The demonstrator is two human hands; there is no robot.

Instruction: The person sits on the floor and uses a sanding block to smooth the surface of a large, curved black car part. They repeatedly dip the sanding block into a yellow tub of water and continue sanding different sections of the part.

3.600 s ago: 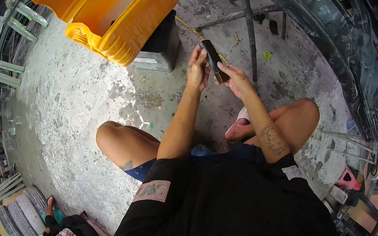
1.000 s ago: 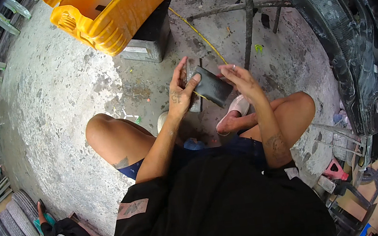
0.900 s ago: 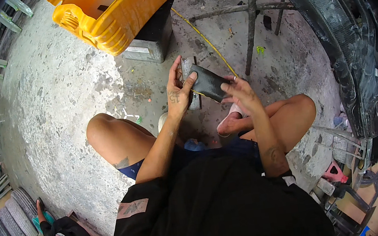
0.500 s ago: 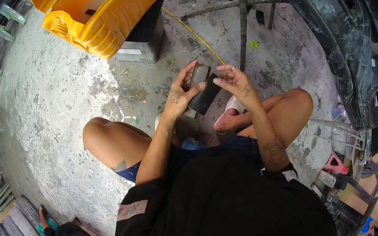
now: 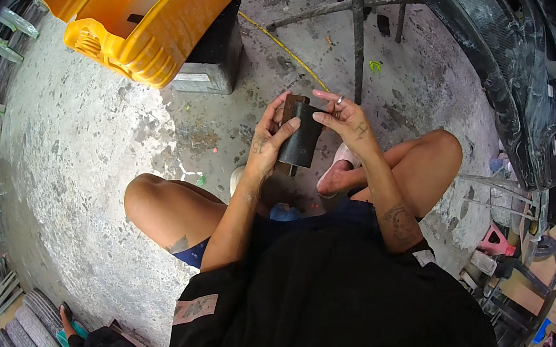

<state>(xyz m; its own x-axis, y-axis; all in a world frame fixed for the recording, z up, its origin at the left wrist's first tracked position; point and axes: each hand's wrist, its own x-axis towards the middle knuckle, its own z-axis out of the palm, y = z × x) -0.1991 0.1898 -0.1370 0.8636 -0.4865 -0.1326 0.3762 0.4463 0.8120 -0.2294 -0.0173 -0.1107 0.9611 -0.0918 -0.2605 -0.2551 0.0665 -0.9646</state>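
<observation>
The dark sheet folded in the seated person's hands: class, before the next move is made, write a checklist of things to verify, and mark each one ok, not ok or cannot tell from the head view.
1. Both hands on the dark sheet: ok. The left hand wraps it from one side, the right hand pinches its upper edge.
2. Sheet clear of the concrete floor: ok, held above the knees.
3. Sheet's face free of wear: cannot tell, too dark.
4. Yellow cord clear of the hands: ok, it lies on the floor beyond them.
5. Metal stand apart from the hands: ok.
</observation>
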